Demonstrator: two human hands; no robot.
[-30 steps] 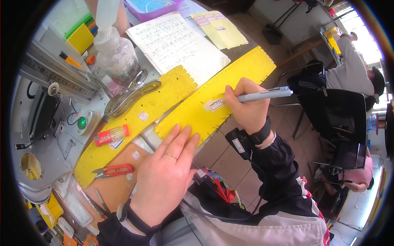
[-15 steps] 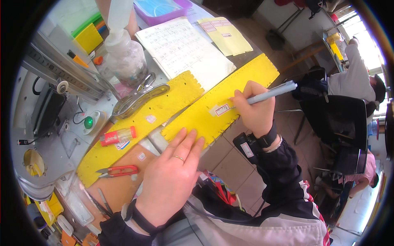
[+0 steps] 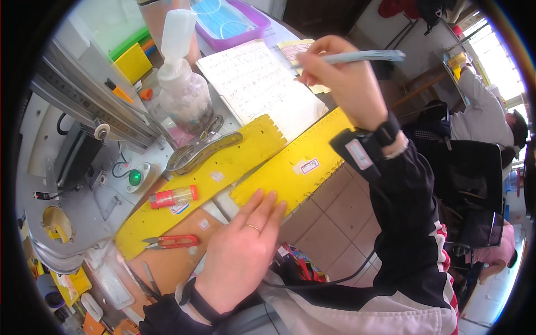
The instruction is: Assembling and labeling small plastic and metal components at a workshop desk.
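Note:
My left hand (image 3: 237, 254) lies with fingers stretched flat on the near end of a yellow board (image 3: 268, 183). A small red-bordered white label (image 3: 309, 166) with handwriting is stuck on that board. My right hand (image 3: 352, 84) is closed around a light blue-grey pen (image 3: 374, 56), raised over the board's far end. Its fingertips are near a pale yellow sheet (image 3: 288, 49) bearing red-bordered labels, which the hand partly covers. Whether the pen tip touches it I cannot tell. Beside it lies an open notebook (image 3: 251, 84) with handwritten lines.
A second yellow board (image 3: 251, 142) lies alongside, carrying a metal tool (image 3: 204, 152) and a red-capped clear tube (image 3: 174, 197). Red thread snips (image 3: 174, 242), a squeeze bottle (image 3: 184, 92) and a purple tray (image 3: 259, 28) are nearby. Two other people are at the right.
My right hand with the pen has lifted off the label on the board and moved up and away toward the pale yellow sheet. My left hand stays on the board; the view has shifted slightly.

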